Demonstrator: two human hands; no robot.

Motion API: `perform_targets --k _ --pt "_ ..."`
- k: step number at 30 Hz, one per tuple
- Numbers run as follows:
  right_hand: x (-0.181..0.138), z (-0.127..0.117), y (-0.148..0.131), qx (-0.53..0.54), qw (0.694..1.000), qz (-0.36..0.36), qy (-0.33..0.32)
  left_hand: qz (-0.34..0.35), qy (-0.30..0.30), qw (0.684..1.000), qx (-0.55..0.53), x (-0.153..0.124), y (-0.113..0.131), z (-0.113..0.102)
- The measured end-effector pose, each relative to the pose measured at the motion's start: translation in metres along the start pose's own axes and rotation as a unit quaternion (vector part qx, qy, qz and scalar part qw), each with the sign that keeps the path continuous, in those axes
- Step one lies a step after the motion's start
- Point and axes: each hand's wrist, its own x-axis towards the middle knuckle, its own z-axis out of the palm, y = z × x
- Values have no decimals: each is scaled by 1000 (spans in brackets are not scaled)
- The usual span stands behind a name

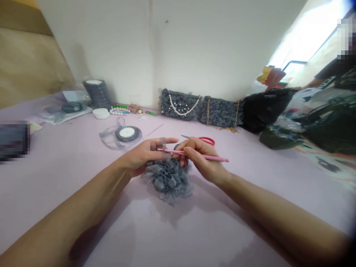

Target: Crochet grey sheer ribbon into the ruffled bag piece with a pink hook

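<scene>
My right hand (198, 157) grips a pink crochet hook (214, 158) like a pencil, its tip pointing left. Some of its fingertips meet the top of a ruffled grey ribbon crochet piece (170, 181). My left hand (143, 155) holds that piece by its upper left edge, with sheer grey ribbon (163, 142) passing over its outstretched index finger. The hook's tip lies across the ribbon by my left thumb. Just behind my left hand, a spool of grey ribbon (128, 134) lies flat with loose loops beside it. My fingers partly hide the stitches.
Behind my right hand lie red-handled scissors (207, 140). A long needle (152, 130) rests near the spool. Two grey ruffled bags, one with a pearl strand (182, 112) and one with a gold chain (208, 111), lean against the wall. Stacked spools (98, 94) stand back left; a black plastic bag (261, 109) sits right.
</scene>
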Motion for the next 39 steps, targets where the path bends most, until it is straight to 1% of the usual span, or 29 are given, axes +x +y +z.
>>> perform_targets --k 3,5,9,13,15,18,20,23,26,27,29,30,31,32,34,35,36,37,39 --pt "0 5 3 -66 995 3 71 30 16 999 -15 4 -10 15" --pt "1 3 2 -104 991 7 80 57 32 998 1 7 -17 19" --pt "5 -2 -7 -162 985 30 50 96 68 990 75 11 -23 18" --pt "8 -3 -22 -239 967 87 -7 121 70 981 133 13 -27 19" --pt "9 -2 -28 -229 966 118 -30 118 81 975 171 14 -27 20" --pt "10 -3 -29 -164 973 160 -25 106 107 957 249 12 -20 15" --pt "10 -5 -26 -123 978 171 -10 114 114 929 332 9 -11 6" --pt "11 -6 -23 -100 982 158 14 161 148 854 472 4 4 -11" --pt "12 -8 -22 -114 984 133 18 203 189 789 549 -1 11 -20" --pt "12 -9 -21 -120 984 127 15 214 211 759 577 -2 13 -20" --pt "12 -10 -19 -130 984 120 15 234 267 689 632 -5 14 -18" --pt "12 -10 -18 -133 984 116 18 239 287 672 640 -6 15 -17" --pt "12 -11 -16 -135 984 112 21 236 293 684 625 -7 15 -14" --pt "11 -11 -15 -136 984 108 25 225 282 728 583 -7 15 -12" --pt "11 -11 -13 -141 985 99 30 187 227 844 448 -6 14 -6" --pt "11 -11 -13 -145 984 95 31 170 198 889 376 -5 12 -4" --pt "10 -10 -12 -151 984 90 31 156 175 920 315 -4 10 -1" --pt "10 -10 -12 -158 983 85 32 149 159 939 268 -2 7 1" --pt "9 -9 -13 -175 981 76 33 144 139 958 204 0 3 5"
